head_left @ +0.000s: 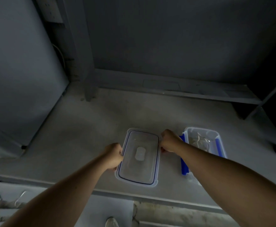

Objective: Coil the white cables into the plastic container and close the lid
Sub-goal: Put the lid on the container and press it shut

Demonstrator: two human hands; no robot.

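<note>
Left hand: the left hand (115,155) is curling its fingers tight against the left edge of the lid (139,171), seemingly gripping the rim there and holding nothing else.
Right hand: the right hand (169,141) is doing the same at the lid's right edge, with its fingers folded in.
Lid: it is lying flat over the container (120,176) at lower centre of the frame, on the counter (84,136). I cannot tell whether it is sitting snapped down all round.
Cable: a white lump (140,154) is showing through the middle of the lid. It may be a coiled cable, but it is too blurred to be sure.
Stage: the two grips are fitting either a pressing-shut or a prying-open, and nothing here is settling which.
Right of frame: a second container (199,129) is standing open just beyond the right wrist, with pale strands (199,141) lying in it and blue strips (184,163) running along its long sides.
Risk: uneven force from the two sides is likely to tilt the lid, leaving one edge seated and the other riding up. A loop sitting high could be getting pinched under the seal. The right forearm is passing close over the open container and could be nudging it.
Count: two hands, two containers, one lid, two blue strips and one white lump. The strands are too faint to count.
</note>
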